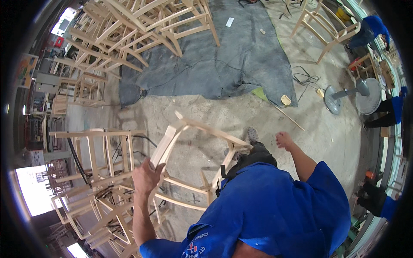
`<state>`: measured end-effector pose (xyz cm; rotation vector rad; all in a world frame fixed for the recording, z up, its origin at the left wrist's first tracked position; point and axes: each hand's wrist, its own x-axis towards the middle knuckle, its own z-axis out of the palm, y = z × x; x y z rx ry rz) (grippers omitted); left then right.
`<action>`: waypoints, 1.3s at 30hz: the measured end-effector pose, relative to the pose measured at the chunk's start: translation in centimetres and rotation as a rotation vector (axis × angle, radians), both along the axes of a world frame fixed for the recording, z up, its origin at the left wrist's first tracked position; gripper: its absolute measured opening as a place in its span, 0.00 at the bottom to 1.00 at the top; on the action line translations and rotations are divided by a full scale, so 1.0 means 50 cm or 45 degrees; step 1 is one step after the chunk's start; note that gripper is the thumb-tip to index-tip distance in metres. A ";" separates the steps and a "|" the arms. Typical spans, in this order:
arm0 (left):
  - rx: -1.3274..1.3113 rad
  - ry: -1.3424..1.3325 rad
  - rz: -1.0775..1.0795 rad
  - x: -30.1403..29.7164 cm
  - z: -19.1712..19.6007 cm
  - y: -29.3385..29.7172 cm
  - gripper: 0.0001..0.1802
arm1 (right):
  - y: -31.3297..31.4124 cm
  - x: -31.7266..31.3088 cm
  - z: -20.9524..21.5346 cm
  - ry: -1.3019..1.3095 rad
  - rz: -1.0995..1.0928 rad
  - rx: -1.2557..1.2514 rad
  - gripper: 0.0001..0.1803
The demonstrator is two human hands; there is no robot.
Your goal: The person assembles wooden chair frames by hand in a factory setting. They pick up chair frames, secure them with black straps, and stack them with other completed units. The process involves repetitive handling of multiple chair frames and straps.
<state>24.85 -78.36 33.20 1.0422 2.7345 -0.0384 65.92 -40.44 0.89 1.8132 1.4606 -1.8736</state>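
My left hand (147,177) is closed round a pale wooden chair frame (164,144), gripping a wide rail on its left side. The frame tilts beside my left leg and has no seat panel; its far rail crosses close to my knee. Out to the right, apart from the frame, my right hand (283,140) hangs in the air with its fingers curled in and nothing visible in them. My shoe (252,134) rests on the concrete floor just past the frame.
Stacked wooden chair frames (107,189) with black straps stand close on the left. A large pile of frames (159,26) sits on a grey floor sheet (206,73). To the right are a pedestal fan (344,94), loose cable (306,77), a single frame (329,32) and several people in blue.
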 end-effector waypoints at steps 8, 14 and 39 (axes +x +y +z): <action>0.064 0.269 0.058 -0.073 0.144 0.202 0.26 | 0.060 -0.073 0.055 0.297 -0.124 0.126 0.17; 0.229 0.308 0.038 -0.236 0.189 0.400 0.28 | -0.037 0.124 -0.118 0.294 -0.701 -0.238 0.06; 0.482 0.058 0.452 -1.025 -0.208 0.833 0.44 | 0.730 -0.546 0.096 0.220 -0.440 0.325 0.15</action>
